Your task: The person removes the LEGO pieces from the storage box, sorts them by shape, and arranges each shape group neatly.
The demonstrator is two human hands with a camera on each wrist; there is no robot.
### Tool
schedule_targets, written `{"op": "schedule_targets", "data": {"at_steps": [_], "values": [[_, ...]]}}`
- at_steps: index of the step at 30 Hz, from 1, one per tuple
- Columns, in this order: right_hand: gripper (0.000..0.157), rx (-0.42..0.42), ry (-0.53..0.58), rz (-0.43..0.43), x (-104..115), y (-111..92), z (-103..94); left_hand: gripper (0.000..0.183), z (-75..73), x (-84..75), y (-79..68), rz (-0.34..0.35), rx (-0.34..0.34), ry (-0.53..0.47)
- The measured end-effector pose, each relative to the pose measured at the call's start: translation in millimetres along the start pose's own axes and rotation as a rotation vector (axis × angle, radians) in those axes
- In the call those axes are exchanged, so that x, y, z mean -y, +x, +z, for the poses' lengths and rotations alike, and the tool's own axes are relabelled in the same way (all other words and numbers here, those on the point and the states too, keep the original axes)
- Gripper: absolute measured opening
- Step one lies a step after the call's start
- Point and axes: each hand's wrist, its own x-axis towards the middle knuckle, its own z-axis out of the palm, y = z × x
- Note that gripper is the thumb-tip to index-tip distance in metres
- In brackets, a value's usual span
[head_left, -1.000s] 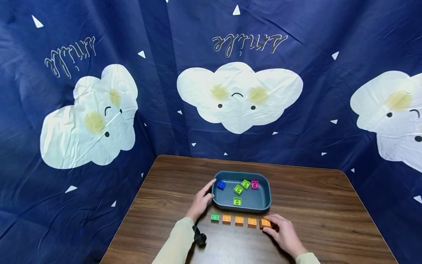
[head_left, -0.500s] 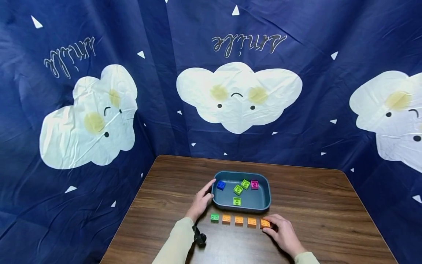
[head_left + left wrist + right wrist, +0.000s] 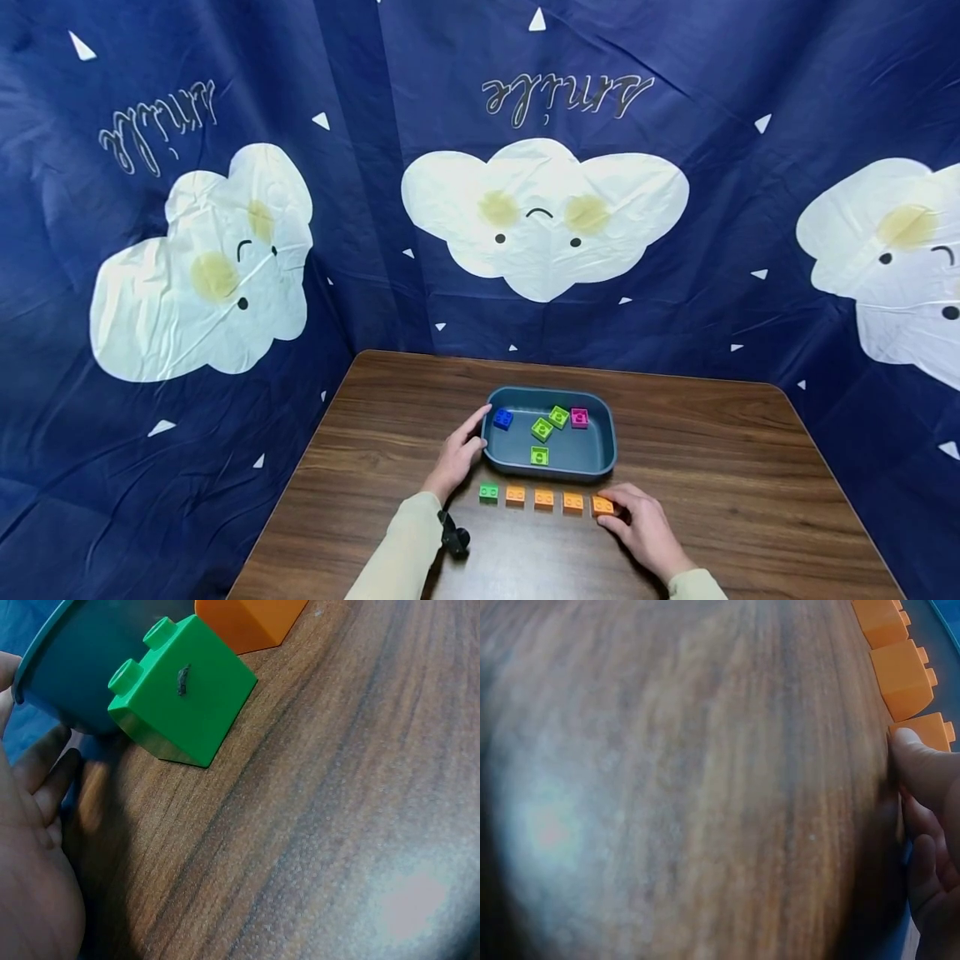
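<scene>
My left hand [image 3: 453, 458] holds the left end of a dark blue-grey tray [image 3: 555, 474], its fingertips at the rim. With thumb and fingers, my right hand [image 3: 645, 527] pinches an orange toy brick [image 3: 602, 506] at the right end of a row on the table. The right wrist view shows the thumb against that brick's side, while the other fingers are partly hidden. Several more orange bricks [image 3: 543, 500] continue the row leftward. At its left end is a green brick [image 3: 180, 690], two studs up and a dark mark on its side.
Inside the tray lie a blue brick [image 3: 502, 419], three lime green bricks [image 3: 542, 429] and a magenta brick [image 3: 579, 418]. The brown wood-grain table [image 3: 720, 450] meets a dark blue cloth [image 3: 375, 275] with white clouds at its back and sides.
</scene>
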Motion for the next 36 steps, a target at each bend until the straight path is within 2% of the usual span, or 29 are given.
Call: {"op": "schedule_targets", "data": {"at_steps": [7, 16, 36], "values": [[0.031, 0.008, 0.01, 0.024, 0.1, 0.3, 0.6, 0.064, 1.0, 2.2, -1.3, 0.015, -0.018, -0.014], [0.035, -0.071, -0.013, -0.066, -3.3, -3.2, 4.2, 0.063, 0.4, 3.5, -1.1, 0.025, -0.008, -0.003], [0.034, -0.029, 0.008, -0.001, -1.4, -2.7, 2.6, 0.066, 0.2, 2.3, -2.1, 0.024, -0.013, 0.016]]}}
